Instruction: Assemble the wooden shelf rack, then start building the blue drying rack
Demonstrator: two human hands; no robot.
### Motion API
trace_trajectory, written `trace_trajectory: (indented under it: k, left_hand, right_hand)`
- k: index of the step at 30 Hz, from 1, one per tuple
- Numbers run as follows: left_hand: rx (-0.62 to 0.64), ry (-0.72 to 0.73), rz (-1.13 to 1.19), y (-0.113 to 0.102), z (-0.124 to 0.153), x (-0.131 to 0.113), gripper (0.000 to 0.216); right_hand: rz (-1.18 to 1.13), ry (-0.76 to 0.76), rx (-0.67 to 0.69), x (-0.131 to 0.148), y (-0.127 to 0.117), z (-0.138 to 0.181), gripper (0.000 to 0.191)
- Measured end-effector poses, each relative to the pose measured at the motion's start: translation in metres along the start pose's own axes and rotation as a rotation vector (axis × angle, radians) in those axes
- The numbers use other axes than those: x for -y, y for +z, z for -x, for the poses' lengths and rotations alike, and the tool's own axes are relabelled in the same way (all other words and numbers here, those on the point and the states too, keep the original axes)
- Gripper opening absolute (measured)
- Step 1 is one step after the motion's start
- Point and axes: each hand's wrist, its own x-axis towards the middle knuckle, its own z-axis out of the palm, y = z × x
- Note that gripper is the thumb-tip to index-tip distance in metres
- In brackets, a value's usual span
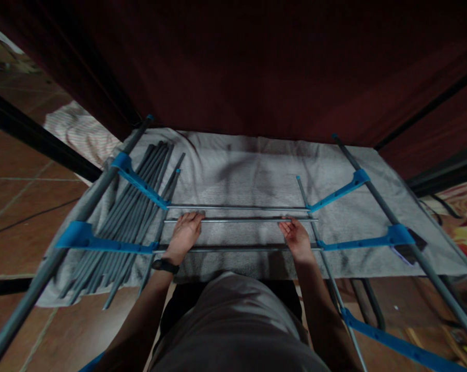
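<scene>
A thin grey metal rod (237, 220) lies crosswise in front of me, and both my hands are on it. My left hand (187, 231), with a dark band at the wrist, is wrapped over its left part. At the right part, the fingers of my right hand (295, 236) pinch it from below, palm turned up. Two similar crossbars, a far one (237, 207) and a near one (233, 249), run parallel on either side. They join blue plastic brackets, including a left bracket (144, 188) and a right bracket (336, 192). Thicker grey poles, left (95, 201) and right (384, 201), carry these brackets.
A bundle of loose grey tubes (126, 219) lies at the left on a pale cloth (241, 170). A dark flat object (417, 245) sits under the right pole. Dark red fabric (237, 72) rises behind. Another blue bracket (396, 341) reaches out at lower right.
</scene>
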Motion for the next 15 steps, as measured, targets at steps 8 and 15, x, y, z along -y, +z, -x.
trace_trajectory:
  k: [8,15]
  left_hand:
    - [-0.005,-0.004,-0.014,0.0012,-0.0004,0.0000,0.037]
    - [-0.014,0.012,0.002,0.0029,-0.0007,0.0020,0.036]
  right_hand:
    - [-0.009,-0.009,0.001,0.0027,0.0009,0.0008,0.010]
    - [0.015,-0.014,0.007,0.0022,0.0017,0.0026,0.008]
